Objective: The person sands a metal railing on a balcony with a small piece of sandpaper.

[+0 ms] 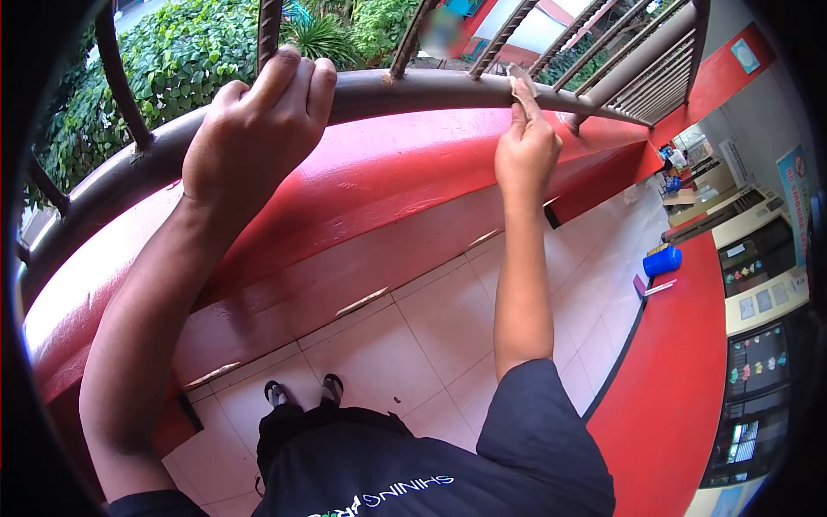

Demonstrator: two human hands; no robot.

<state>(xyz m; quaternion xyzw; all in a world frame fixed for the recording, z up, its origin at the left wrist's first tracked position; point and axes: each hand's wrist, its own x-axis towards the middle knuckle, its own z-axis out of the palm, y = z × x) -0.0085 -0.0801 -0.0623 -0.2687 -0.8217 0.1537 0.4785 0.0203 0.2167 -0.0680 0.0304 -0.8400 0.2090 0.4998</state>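
My left hand [258,129] is closed around an upright twisted bar [269,21] of a brown metal railing, just where the bar meets the round lower rail [388,95]. Farther right along that rail, my right hand [527,142] pinches a thin, pale, folded cloth [521,82] between thumb and fingers. The cloth lies against the rail, and the fingers cover part of it. Both arms reach forward over a red painted ledge [413,142] below the railing.
Leafy green shrubs [189,65] grow beyond the bars. Below me is a pale tiled floor [379,345], with my sandalled feet [301,392] near the ledge. A blue bin [662,260] stands by the red wall [663,370] at right. More bars continue to the upper right.
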